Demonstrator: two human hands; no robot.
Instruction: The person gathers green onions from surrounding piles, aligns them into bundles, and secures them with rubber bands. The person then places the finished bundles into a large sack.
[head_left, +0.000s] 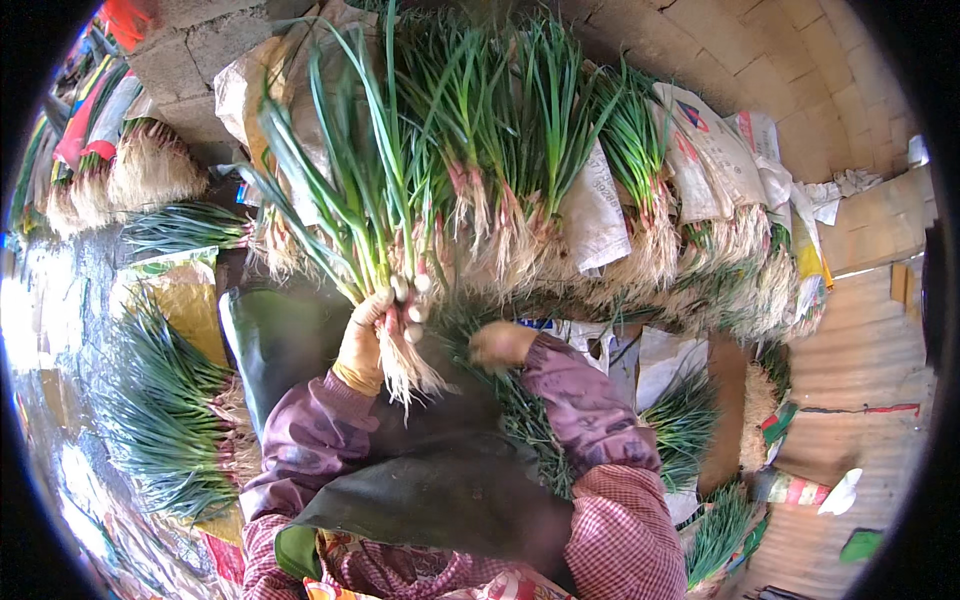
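Observation:
A yellowish glove covers my left hand (362, 341), which grips a bunch of green onions (375, 259) near the base. Their green leaves point up and away, while pale roots hang below my fingers; the fingertips look whitish. To the right, my right hand (502, 346) is blurred, and whether it holds anything cannot be told. It is apart from the held bunch, above loose green leaves (532, 427) beside the dark apron (442, 480) over my lap.
More green onions (555, 142) with roots lie heaped ahead, partly under woven sacks (712, 150). A large bundle (176, 412) lies at the left on yellow sacking. Other bundles (681, 427) are at the right. Block walls (195, 56) stand behind the heap.

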